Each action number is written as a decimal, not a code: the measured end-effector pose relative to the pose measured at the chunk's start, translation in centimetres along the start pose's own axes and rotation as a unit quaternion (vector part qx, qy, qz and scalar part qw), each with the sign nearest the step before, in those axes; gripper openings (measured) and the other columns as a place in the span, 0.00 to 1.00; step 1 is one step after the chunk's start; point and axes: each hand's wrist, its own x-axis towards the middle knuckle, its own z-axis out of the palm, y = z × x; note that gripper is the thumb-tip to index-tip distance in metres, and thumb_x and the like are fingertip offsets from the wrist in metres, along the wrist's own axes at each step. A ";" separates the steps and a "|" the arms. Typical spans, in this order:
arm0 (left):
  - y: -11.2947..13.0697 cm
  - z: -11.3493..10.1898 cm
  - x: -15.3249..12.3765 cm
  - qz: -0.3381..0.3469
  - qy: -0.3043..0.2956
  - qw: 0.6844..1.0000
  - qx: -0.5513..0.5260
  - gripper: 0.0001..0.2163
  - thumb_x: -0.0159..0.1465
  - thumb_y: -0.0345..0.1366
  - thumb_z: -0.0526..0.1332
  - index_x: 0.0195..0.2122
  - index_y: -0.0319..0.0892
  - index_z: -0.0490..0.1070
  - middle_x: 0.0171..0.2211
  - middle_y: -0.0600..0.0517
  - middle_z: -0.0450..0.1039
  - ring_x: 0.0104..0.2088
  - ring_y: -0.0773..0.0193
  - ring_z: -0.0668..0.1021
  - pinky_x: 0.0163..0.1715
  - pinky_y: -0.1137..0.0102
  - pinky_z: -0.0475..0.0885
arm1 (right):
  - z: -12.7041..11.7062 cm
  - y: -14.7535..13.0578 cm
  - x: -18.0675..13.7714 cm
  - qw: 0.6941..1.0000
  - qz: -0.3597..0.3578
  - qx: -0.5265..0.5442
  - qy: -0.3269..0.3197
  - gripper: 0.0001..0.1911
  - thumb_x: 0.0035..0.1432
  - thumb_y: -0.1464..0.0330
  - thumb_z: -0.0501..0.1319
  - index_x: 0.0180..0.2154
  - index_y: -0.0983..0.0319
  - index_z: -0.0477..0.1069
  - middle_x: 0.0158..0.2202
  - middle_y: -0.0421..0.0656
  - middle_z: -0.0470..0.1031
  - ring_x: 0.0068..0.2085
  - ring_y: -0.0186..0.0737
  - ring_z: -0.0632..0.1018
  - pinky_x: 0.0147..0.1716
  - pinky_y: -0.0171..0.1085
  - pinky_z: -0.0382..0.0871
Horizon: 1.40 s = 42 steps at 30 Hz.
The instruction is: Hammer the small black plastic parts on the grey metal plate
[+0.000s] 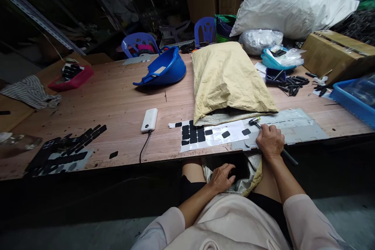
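Observation:
My right hand is closed around the handle of a small hammer. The hammer's head rests by a grey board at the table's front edge. Low over my lap, my left hand is at the dark mouth of a sack between my knees. Its fingers are slightly bent with the thumb apart, and I see nothing held in them. On the table ahead lies a white sheet with several black rounded-square pads on it, some in rows and some loose.
A large tan sack lies behind the sheet. To the left are a white power bank with a cable, a blue basin and a red tray. Black handles, a cardboard box and a blue tray stand on the right.

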 end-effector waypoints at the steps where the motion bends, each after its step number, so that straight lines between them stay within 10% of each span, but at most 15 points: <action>1: 0.7 -0.3 0.0 0.040 0.012 0.999 -0.006 0.15 0.63 0.34 0.65 0.52 0.48 0.78 0.39 0.52 0.81 0.38 0.61 0.82 0.41 0.68 0.78 | 0.0 0.0 0.0 1.000 0.000 0.000 0.000 0.14 0.64 0.67 0.57 0.47 0.63 0.77 0.39 0.51 0.71 0.39 0.45 0.64 0.35 0.42 0.47; 6: 4.5 -4.4 4.1 0.154 0.142 0.978 -0.025 0.10 0.70 0.37 0.60 0.47 0.45 0.80 0.36 0.48 0.80 0.37 0.62 0.82 0.44 0.68 0.78 | 0.0 0.0 0.0 1.000 -0.002 -0.001 -0.002 0.13 0.64 0.68 0.57 0.46 0.63 0.77 0.39 0.51 0.71 0.39 0.45 0.65 0.35 0.43 0.48; 12: 5.8 -11.5 15.7 -0.045 0.265 0.963 0.023 0.11 0.70 0.33 0.57 0.46 0.41 0.81 0.38 0.46 0.78 0.38 0.61 0.80 0.41 0.68 0.75 | -0.1 -0.1 0.0 1.000 0.000 -0.006 -0.001 0.13 0.68 0.67 0.54 0.45 0.63 0.76 0.39 0.51 0.72 0.39 0.44 0.66 0.35 0.42 0.48; 20: 5.2 -14.5 23.2 -0.230 0.204 0.947 0.095 0.10 0.65 0.32 0.61 0.40 0.41 0.83 0.45 0.39 0.82 0.46 0.49 0.83 0.43 0.63 0.75 | -0.2 -0.3 0.0 1.000 0.007 0.011 -0.006 0.10 0.63 0.68 0.57 0.43 0.63 0.76 0.39 0.51 0.70 0.39 0.45 0.65 0.36 0.42 0.49; 31: 5.0 -15.3 21.5 -0.253 0.190 0.942 0.110 0.11 0.65 0.38 0.64 0.42 0.42 0.85 0.44 0.40 0.83 0.46 0.48 0.83 0.40 0.63 0.74 | -0.3 -0.3 0.1 1.000 0.006 -0.002 -0.009 0.11 0.67 0.67 0.55 0.43 0.62 0.76 0.39 0.51 0.71 0.39 0.45 0.66 0.35 0.42 0.48; 42: 4.8 -12.0 12.1 -0.033 0.119 0.989 0.080 0.06 0.62 0.33 0.66 0.38 0.46 0.83 0.35 0.52 0.79 0.39 0.60 0.79 0.39 0.69 0.72 | -0.2 -0.2 0.0 1.000 0.002 -0.022 -0.015 0.13 0.69 0.66 0.54 0.45 0.63 0.75 0.40 0.51 0.72 0.40 0.45 0.67 0.35 0.42 0.46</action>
